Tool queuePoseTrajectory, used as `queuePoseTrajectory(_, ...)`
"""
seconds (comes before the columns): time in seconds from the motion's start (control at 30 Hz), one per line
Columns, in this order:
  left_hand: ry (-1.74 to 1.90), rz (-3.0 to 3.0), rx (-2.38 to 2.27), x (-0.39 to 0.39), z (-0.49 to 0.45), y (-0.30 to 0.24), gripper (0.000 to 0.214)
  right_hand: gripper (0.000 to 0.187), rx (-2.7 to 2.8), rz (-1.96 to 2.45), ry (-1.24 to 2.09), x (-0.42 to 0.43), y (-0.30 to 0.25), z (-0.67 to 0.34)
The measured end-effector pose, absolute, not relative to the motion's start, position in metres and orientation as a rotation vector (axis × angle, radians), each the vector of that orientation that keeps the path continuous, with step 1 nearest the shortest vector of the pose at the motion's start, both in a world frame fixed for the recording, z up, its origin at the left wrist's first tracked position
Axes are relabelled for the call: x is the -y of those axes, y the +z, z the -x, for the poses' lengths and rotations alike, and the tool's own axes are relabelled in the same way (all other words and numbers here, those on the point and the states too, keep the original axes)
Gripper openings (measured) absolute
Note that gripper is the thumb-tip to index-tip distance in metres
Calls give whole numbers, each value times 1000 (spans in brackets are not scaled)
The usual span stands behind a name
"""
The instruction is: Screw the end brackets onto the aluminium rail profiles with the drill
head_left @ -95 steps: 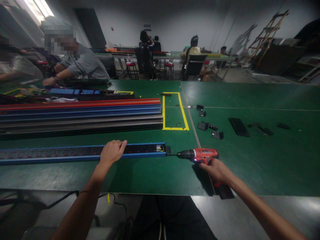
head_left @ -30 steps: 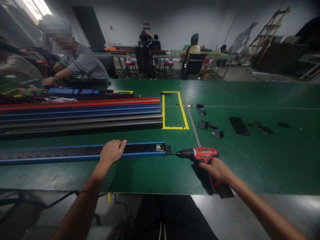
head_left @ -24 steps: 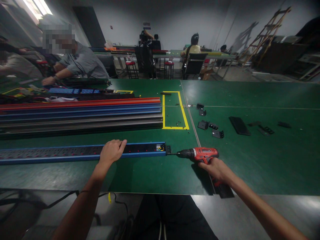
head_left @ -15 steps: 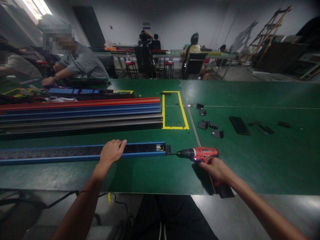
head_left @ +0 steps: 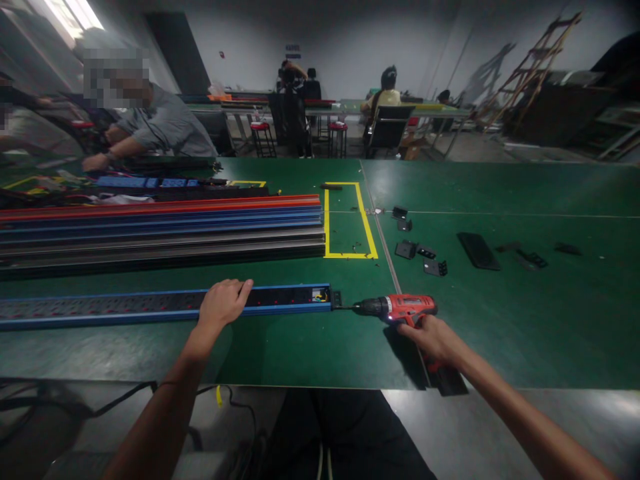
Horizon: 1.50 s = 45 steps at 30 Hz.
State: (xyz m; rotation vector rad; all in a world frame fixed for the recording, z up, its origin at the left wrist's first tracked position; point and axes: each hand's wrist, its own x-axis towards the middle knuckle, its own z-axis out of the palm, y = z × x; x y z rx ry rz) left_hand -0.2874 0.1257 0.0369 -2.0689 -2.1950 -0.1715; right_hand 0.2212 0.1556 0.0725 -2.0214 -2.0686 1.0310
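Observation:
A long power strip (head_left: 280,295) with blue side rails and a black face lies along the near part of the table. My left hand (head_left: 223,303) is wrapped over it from above, a little left of its right end. In my right hand (head_left: 434,340) is a red and black cordless drill (head_left: 411,307), its small lamp lit. The drill lies level, pointing left, and its bit meets the black end bracket (head_left: 337,298) on the strip. Coloured wires show in an opening near that end. Whether the bit sits in a screw is too small to tell.
Red, blue and grey rails (head_left: 200,227) lie stacked behind the strip, beside a yellow tape outline (head_left: 367,230). Several black brackets (head_left: 406,249) and a flat black piece (head_left: 478,251) rest to the right. A co-worker (head_left: 160,127) works at the far left.

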Motion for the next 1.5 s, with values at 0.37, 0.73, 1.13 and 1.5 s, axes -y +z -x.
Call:
queuePoseTrajectory(0.37,-145,2075,2182,-126,288,37,71,36,2050,2086,1027,-156,71,-220)
queuePoseTrajectory(0.73,-145,2075,2190,-126,288,38,70,36,2069,2072,1008,-156,66,-222)
queuePoseTrajectory(1.13,-157,2060,2205,-125,286,40,70,37,2059,2090,987,-157,65,-222)
queuePoseTrajectory(1.5,-181,2067,2203,-125,287,39,69,37,2046,2075,1018,-156,68,-221)
